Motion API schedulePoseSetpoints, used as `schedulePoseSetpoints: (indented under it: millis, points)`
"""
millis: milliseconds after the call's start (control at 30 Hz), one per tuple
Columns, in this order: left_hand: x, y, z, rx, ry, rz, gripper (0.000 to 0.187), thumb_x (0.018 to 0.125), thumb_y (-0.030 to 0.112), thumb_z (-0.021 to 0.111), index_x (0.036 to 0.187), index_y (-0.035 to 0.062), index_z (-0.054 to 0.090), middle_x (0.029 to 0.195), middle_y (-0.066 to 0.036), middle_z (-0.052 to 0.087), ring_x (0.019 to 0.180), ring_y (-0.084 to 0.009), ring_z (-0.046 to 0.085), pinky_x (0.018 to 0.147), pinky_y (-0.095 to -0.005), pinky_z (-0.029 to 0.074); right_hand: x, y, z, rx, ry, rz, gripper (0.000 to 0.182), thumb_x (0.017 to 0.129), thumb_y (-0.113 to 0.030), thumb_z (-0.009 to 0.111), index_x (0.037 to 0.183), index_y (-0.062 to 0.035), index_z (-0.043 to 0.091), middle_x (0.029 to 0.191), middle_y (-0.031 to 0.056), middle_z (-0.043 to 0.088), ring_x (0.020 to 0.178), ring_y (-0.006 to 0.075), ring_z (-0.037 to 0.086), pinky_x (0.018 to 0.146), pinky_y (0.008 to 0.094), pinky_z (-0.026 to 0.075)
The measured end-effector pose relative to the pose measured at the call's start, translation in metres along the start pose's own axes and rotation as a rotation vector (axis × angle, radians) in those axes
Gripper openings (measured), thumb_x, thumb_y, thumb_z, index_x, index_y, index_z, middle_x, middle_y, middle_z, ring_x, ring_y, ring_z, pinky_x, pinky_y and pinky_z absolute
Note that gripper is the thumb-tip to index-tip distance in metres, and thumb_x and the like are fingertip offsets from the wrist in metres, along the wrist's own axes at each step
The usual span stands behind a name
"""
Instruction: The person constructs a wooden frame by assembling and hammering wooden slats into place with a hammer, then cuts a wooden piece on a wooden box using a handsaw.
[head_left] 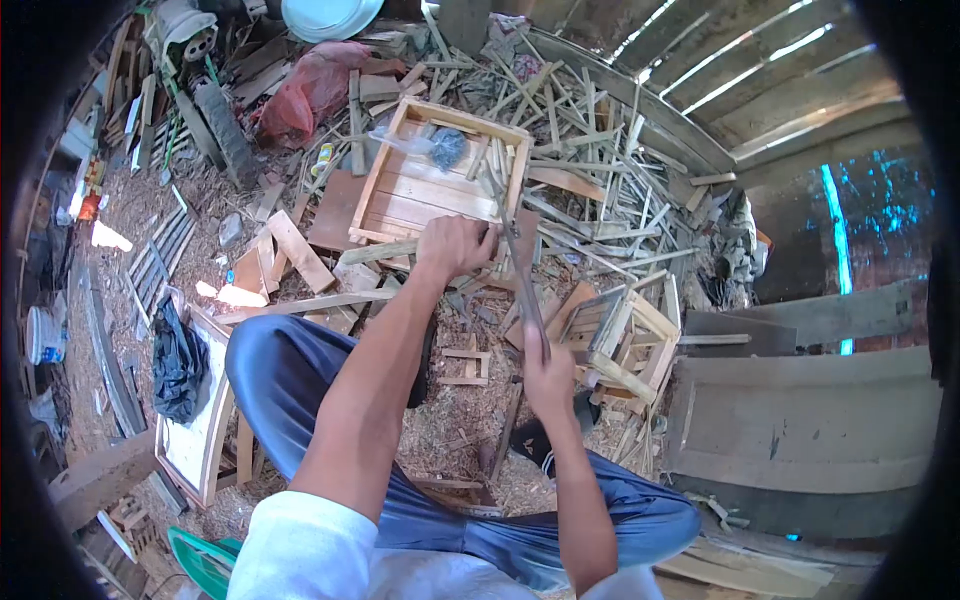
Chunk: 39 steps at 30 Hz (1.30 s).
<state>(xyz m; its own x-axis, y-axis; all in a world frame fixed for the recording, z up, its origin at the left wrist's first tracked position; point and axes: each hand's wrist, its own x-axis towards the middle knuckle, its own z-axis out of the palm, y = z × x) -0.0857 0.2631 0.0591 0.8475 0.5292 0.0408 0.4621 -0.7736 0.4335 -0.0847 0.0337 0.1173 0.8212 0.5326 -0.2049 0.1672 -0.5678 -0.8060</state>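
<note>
My right hand (pixel 550 382) is closed round the near end of a long, narrow, dark tool (pixel 526 280). The tool slants up and away, and its far end overlaps the right side of a shallow wooden box (pixel 362 205). What kind of tool it is I cannot make out. At the near edge of that box, my left hand (pixel 455 246) has its fingers curled, close to the tool's shaft; whatever they grip is hidden. Inside the box lie a clear plastic bag with a dark bluish clump (pixel 447 148) and several short wood strips (pixel 492 160).
Scrap sticks (pixel 600 190) pile up behind and right of the box. A small wooden frame (pixel 640 340) stands by my right knee, and a little wooden piece (pixel 463 367) lies between my legs. At left are a framed panel (pixel 195 440) with a black bag (pixel 178 365); a red bag (pixel 310 95) lies farther back.
</note>
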Motion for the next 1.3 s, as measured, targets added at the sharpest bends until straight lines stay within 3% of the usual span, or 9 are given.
schedulePoseSetpoints:
  millis: [133,200,300,400,500,667,867,1067,1300]
  points:
    - [-0.002,-0.002,0.004,-0.028,0.001,0.002,0.046,0.09,0.045,0.043,0.077,0.0094,0.069,0.062,-0.022,0.061,0.061,-0.0385,0.062,0.061,-0.0477,0.05,-0.055,0.024,-0.013,-0.048,-0.017,0.038,0.045,0.094,-0.034,0.05,0.073,0.0059,0.057,0.053,0.0162,0.045,0.05,0.0206,0.047,0.053,0.0394,0.04]
    - [-0.005,-0.003,0.006,-0.02,0.021,0.002,0.045,0.09,0.044,0.044,0.077,0.0098,0.07,0.062,-0.021,0.062,0.06,-0.0375,0.062,0.06,-0.0469,0.051,-0.052,0.031,-0.001,0.008,0.047,0.016,0.054,0.097,-0.039,0.045,0.065,0.004,0.052,0.051,0.0037,0.044,0.049,0.0127,0.041,0.047,0.0353,0.035]
    - [0.001,-0.001,0.005,0.004,0.018,0.022,0.044,0.089,0.044,0.044,0.077,0.0101,0.07,0.062,-0.021,0.062,0.059,-0.0371,0.063,0.059,-0.0465,0.051,0.012,0.011,0.02,0.01,0.054,-0.073,0.055,0.095,-0.041,0.048,0.068,0.0066,0.053,0.052,0.0171,0.044,0.048,0.0243,0.041,0.051,0.0405,0.038]
    - [0.001,0.0,0.001,0.019,-0.005,0.038,0.044,0.089,0.044,0.045,0.077,0.01,0.07,0.062,-0.021,0.062,0.059,-0.0373,0.062,0.058,-0.0463,0.051,0.033,-0.015,0.016,0.005,0.017,-0.011,0.056,0.095,-0.043,0.047,0.069,0.0067,0.054,0.052,0.0175,0.045,0.048,0.0261,0.046,0.052,0.0406,0.039]
    - [0.001,0.001,0.004,-0.009,0.025,0.035,0.044,0.089,0.044,0.045,0.077,0.0093,0.069,0.062,-0.022,0.061,0.059,-0.0381,0.062,0.059,-0.0467,0.051,-0.023,0.002,-0.004,-0.054,0.018,-0.012,0.051,0.094,-0.038,0.051,0.072,0.0068,0.057,0.051,0.0163,0.046,0.051,0.0212,0.055,0.052,0.0406,0.041]
    - [-0.003,0.001,0.003,-0.049,0.048,0.012,0.044,0.089,0.044,0.045,0.078,0.0083,0.069,0.062,-0.023,0.061,0.061,-0.0387,0.062,0.059,-0.0472,0.05,-0.044,0.036,-0.008,0.002,0.022,0.094,0.046,0.094,-0.034,0.051,0.075,0.0065,0.059,0.052,0.0146,0.046,0.049,0.0157,0.047,0.051,0.0381,0.04]
    - [0.001,0.005,0.002,0.015,-0.011,0.058,0.048,0.091,0.046,0.042,0.078,0.0086,0.069,0.063,-0.022,0.061,0.062,-0.0397,0.062,0.061,-0.0485,0.049,0.023,-0.004,0.018,0.037,0.092,-0.119,0.051,0.094,-0.04,0.05,0.075,0.0073,0.058,0.055,0.0213,0.05,0.049,0.0365,0.052,0.051,0.0417,0.041]
    - [-0.001,0.003,0.003,-0.007,0.032,0.025,0.045,0.09,0.044,0.044,0.078,0.0082,0.069,0.061,-0.024,0.059,0.059,-0.041,0.06,0.061,-0.0486,0.049,-0.059,0.03,-0.001,0.005,0.012,0.05,0.034,0.092,-0.03,0.054,0.096,0.0018,0.066,0.063,0.0247,0.055,0.064,0.0387,0.063,0.057,0.0404,0.048]
    - [0.0,0.008,-0.004,0.016,-0.039,0.005,0.048,0.091,0.046,0.043,0.076,0.0088,0.069,0.063,-0.023,0.062,0.063,-0.039,0.063,0.062,-0.0475,0.05,0.023,-0.011,0.015,0.044,0.04,0.007,0.042,0.092,-0.034,0.054,0.081,0.0052,0.062,0.06,0.0242,0.053,0.056,0.0402,0.056,0.052,0.0439,0.042]
